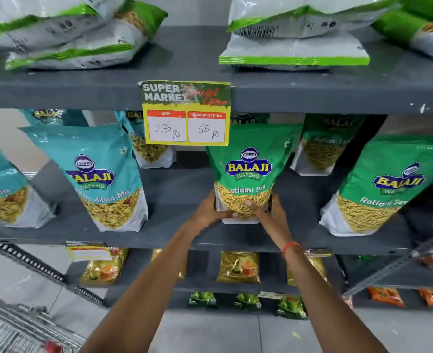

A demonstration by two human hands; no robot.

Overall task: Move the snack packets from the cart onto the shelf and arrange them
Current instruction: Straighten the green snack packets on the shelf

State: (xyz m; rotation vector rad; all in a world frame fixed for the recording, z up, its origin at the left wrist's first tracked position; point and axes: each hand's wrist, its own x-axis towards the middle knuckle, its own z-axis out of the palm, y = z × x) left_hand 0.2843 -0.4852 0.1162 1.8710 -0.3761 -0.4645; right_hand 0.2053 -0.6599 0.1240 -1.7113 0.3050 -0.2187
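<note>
A green Ratlami Sev packet [251,164] stands upright on the middle grey shelf [179,235], near its front edge. My left hand [210,211] grips its lower left corner and my right hand [268,212] grips its lower right side, fingers across the clear window. Another green packet [388,184] leans at the right, and one more [324,146] stands behind. Teal Mitha Mix packets [100,177] stand to the left. A corner of the wire cart [11,324] shows at bottom left; its contents are hidden.
A yellow price tag [186,115] hangs from the upper shelf edge just above the held packet. White-and-green bags [294,42] lie flat on the top shelf. Gold packets [238,267] and dark green packets [248,301] fill the lower shelves. A slotted upright [32,263] runs diagonally at left.
</note>
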